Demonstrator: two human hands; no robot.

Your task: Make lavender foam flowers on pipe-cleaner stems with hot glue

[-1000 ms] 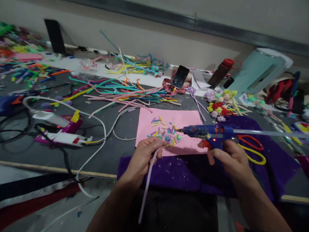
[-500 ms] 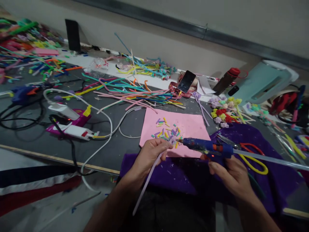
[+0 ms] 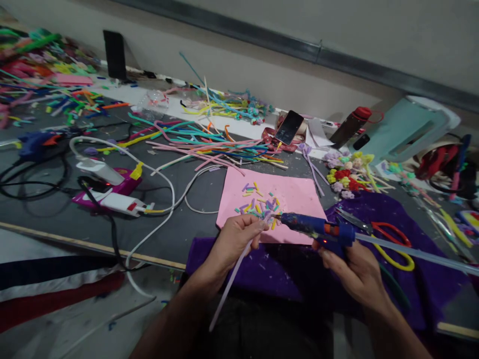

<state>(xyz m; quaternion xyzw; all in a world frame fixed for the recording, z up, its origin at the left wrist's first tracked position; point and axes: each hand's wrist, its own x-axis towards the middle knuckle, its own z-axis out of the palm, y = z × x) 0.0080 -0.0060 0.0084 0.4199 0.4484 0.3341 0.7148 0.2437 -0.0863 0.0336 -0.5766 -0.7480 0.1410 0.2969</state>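
Between the thumb and fingers of my left hand (image 3: 237, 239) is pinched a pale lilac pipe cleaner (image 3: 231, 284), its long stem hanging down towards me. A small lilac flower shape shows at its upper end, by my fingertips. My right hand (image 3: 355, 271) is wrapped round the handle of a blue glue gun (image 3: 318, 227) with a lit red light. A clear glue stick (image 3: 411, 253) runs out of its back. The gun's nozzle is at the flower end; whether it touches cannot be told. Below lies a pink foam sheet (image 3: 292, 189) with short coloured pipe cleaner pieces (image 3: 258, 202).
Scissors (image 3: 392, 237) with red and yellow handles lie on the purple cloth (image 3: 430, 279) at right. Behind are loose pipe cleaners (image 3: 209, 144), a phone (image 3: 289, 127) and finished flowers (image 3: 342, 174). A power strip (image 3: 116, 184) with cables and another glue gun (image 3: 33, 144) are at left.
The glue gun in my right hand has shifted slightly left, its nozzle closer in to the flower end. My left hand keeps its pinch, and the stem's lower end has swung slightly right.
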